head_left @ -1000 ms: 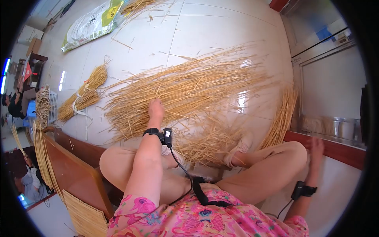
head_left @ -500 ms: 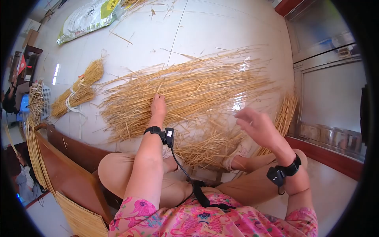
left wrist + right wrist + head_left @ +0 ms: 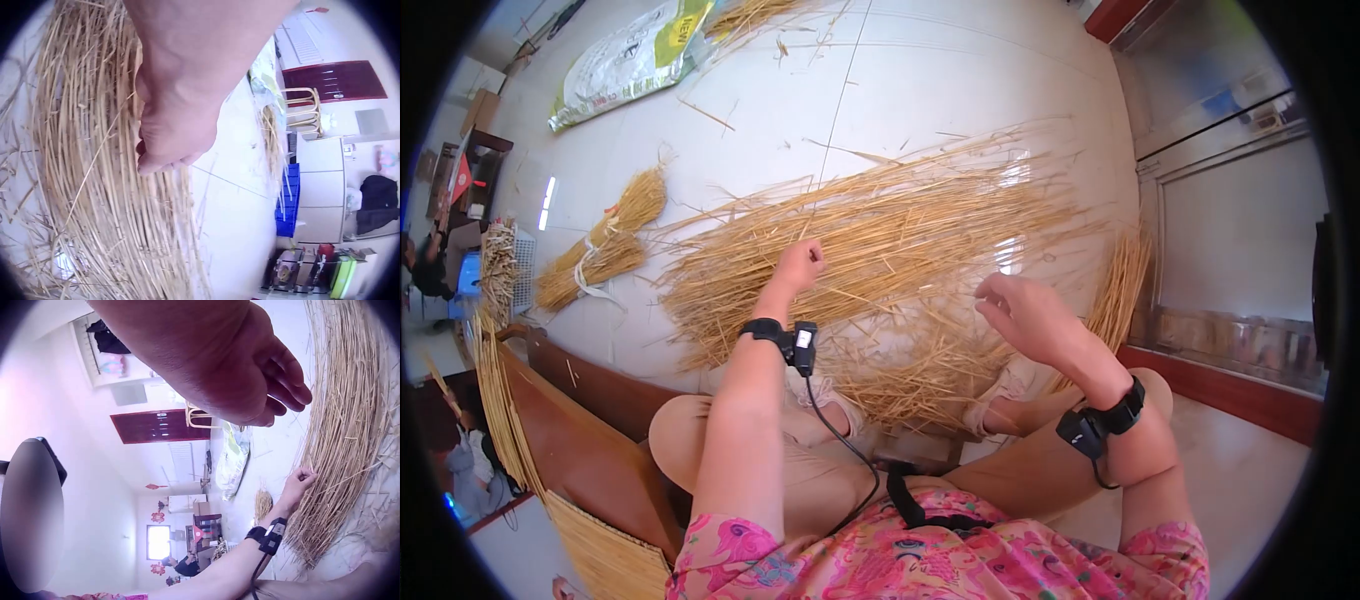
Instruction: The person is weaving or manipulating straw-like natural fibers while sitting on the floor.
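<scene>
A wide layer of loose straw (image 3: 900, 225) lies on the floor, its stalks running mostly lengthwise. My left hand (image 3: 802, 266) is over its near left part, fingers curled in; I cannot see a stalk clearly held. The left wrist view has this hand (image 3: 178, 125) above the stalks (image 3: 94, 156), one thin stalk crossing diagonally beside it. My right hand (image 3: 1030, 315) hovers near the straw's right front edge, fingers loosely bent and empty. In the right wrist view its fingers (image 3: 284, 372) hang apart from the straw (image 3: 344, 406).
A tied straw bundle (image 3: 605, 240) lies left, below a printed sack (image 3: 625, 70). Short straw (image 3: 910, 375) is heaped between my feet. More stalks (image 3: 1122, 285) lean by the metal cabinet (image 3: 1240, 240) at right. A wooden seat (image 3: 580, 420) stands at left, with people beyond.
My right hand has come from beside my right knee to above the straw's front edge. My left hand has lifted slightly from the straw and turned, fingers curled.
</scene>
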### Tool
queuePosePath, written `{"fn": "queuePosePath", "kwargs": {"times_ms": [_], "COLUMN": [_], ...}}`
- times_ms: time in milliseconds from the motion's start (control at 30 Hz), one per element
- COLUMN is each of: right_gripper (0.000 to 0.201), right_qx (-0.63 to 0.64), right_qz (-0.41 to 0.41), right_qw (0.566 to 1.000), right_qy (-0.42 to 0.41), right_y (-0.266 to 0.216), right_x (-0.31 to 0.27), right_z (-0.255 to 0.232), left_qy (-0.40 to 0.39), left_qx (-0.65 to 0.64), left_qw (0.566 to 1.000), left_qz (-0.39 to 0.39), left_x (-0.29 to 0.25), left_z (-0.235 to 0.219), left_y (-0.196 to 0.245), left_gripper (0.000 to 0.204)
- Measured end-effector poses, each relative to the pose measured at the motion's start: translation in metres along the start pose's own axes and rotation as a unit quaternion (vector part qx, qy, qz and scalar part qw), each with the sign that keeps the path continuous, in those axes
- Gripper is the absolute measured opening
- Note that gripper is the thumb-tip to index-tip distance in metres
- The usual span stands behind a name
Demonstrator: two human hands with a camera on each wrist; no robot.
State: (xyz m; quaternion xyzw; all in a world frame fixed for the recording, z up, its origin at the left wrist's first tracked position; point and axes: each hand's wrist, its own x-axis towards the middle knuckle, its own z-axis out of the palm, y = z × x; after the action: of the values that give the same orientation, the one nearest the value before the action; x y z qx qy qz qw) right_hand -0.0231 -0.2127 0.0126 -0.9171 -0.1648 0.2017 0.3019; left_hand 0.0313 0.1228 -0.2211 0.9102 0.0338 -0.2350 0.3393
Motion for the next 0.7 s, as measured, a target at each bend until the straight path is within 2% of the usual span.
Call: {"fn": "queuePosePath", "kwargs": {"times_ms": [100,233,300,400,500,700], "right_gripper": [0.018,0.019,0.019,0.018,0.017,0.017], "right_qx": [-0.005,-0.023,-0.020,-0.025,-0.037,-0.059], "right_qz": [-0.002,-0.031,-0.026,-0.037,-0.020,-0.002], "right_qw": [1.000,0.998,0.998,0.997,0.997,0.996], "right_qy": [0.014,0.040,0.044,0.061,0.065,0.062], "right_y": [-0.002,-0.001,-0.005,-0.005,0.001,0.003], "right_x": [-0.002,-0.006,-0.009,-0.015,-0.018,-0.018], "right_z": [-0.003,-0.002,-0.002,-0.001,-0.002,-0.007], "left_qy": [0.038,0.105,0.131,0.115,0.101,0.121], "left_qx": [-0.038,0.049,0.063,0.168,0.202,0.199], "left_qw": [0.997,0.990,0.985,0.979,0.974,0.972], "left_qz": [0.051,0.075,0.090,0.020,0.022,0.033], "left_x": [-0.007,-0.014,-0.013,-0.027,-0.030,-0.005], "left_z": [-0.041,-0.059,-0.045,-0.008,0.021,0.052], "left_y": [0.022,0.028,0.012,0.002,-0.003,0.005], "left_gripper": [0.011,0.012,0.014,0.016,0.014,0.014]}}
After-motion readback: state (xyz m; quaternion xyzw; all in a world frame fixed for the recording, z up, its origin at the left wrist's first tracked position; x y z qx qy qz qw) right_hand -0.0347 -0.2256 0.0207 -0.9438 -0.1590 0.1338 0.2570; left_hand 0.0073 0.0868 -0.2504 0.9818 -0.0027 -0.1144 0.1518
